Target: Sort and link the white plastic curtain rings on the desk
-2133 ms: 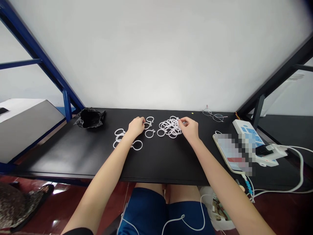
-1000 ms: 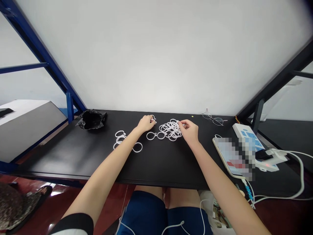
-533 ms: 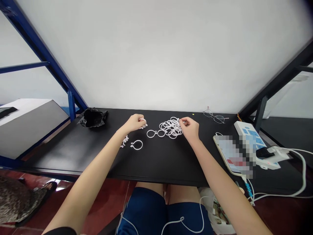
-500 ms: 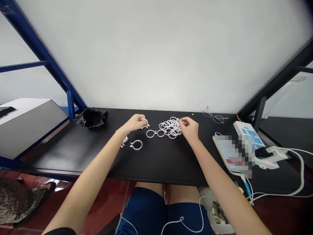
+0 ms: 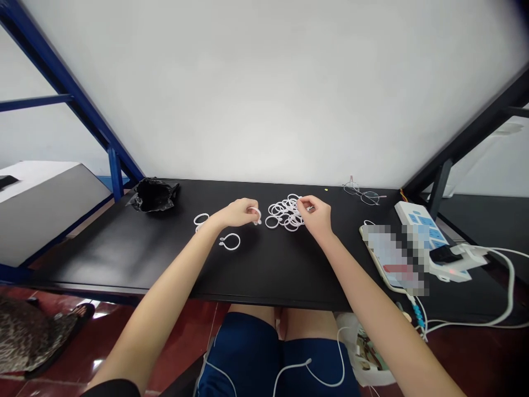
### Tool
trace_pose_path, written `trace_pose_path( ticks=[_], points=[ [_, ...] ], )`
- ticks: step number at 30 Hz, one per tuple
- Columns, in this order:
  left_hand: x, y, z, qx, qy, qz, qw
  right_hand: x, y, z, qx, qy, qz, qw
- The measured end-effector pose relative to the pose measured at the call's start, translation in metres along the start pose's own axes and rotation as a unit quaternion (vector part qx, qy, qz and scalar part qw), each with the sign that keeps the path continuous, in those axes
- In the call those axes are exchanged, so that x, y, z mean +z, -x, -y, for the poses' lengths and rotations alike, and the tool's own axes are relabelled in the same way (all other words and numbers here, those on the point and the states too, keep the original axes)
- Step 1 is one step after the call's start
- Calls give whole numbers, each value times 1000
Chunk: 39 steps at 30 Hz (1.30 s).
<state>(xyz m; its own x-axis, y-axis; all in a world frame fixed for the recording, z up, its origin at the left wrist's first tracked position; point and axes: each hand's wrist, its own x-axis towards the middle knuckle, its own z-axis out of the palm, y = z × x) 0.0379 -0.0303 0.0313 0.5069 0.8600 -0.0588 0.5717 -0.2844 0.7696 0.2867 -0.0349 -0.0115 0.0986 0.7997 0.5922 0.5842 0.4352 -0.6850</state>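
My left hand [image 5: 242, 213] is closed around at least one white plastic curtain ring [image 5: 259, 212], just above the black table. The fingers hide how many rings it holds. To its right lies a loose pile of white curtain rings [image 5: 285, 214], several overlapping. My right hand [image 5: 317, 215] has thumb and forefinger pinched on a ring at the right edge of that pile. One single ring [image 5: 232, 242] with a small open clasp lies flat below my left wrist. Another few rings [image 5: 201, 219] lie behind my left forearm, partly hidden.
A crumpled black plastic bag [image 5: 152, 196] stands open at the back left. On the right are eyeglasses [image 5: 363, 194], a phone [image 5: 386, 259] and a white power strip [image 5: 425, 229] with cables. A person's foot [image 5: 82, 311] shows on the floor at left.
My left hand has moved right, and the ring that lay at the left end of the pile no longer lies there. My right hand has shifted slightly left.
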Motion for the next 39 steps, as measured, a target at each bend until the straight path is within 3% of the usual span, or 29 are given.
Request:
trace_pose_path(
  ticks=[3, 5, 9, 12, 16, 24, 27, 32, 36, 39],
  points=[
    [18, -9, -10, 7, 181, 34, 983, 6, 8, 10, -54, -33, 46, 997],
    [31, -13, -11, 2, 224, -13, 974, 10, 13, 16, -93, -52, 95, 990],
    [46, -9, -8, 48, 163, -165, 972, 13, 21, 24, -137, -77, 157, 975],
    [50, -5, -4, 71, 140, -214, 964, 16, 25, 28, -153, -47, 161, 974],
    [55, -7, -2, 67, 198, -204, 956, 23, 27, 30, -186, 2, 164, 969],
    [66, -13, -3, 59, 253, -208, 943, 23, 26, 25, -155, -1, 164, 974],
    [67, -15, -5, 27, 347, -199, 916, 23, 26, 27, -158, -8, 173, 972],
    [63, -13, -13, -24, 537, -123, 834, 22, 28, 32, -145, -57, 199, 967],
    [66, -13, -13, -32, 549, -128, 826, 22, 32, 35, -149, -56, 206, 965],
    [74, -14, -10, -37, 559, -175, 810, 25, 36, 37, -179, -35, 199, 963]
  ],
)
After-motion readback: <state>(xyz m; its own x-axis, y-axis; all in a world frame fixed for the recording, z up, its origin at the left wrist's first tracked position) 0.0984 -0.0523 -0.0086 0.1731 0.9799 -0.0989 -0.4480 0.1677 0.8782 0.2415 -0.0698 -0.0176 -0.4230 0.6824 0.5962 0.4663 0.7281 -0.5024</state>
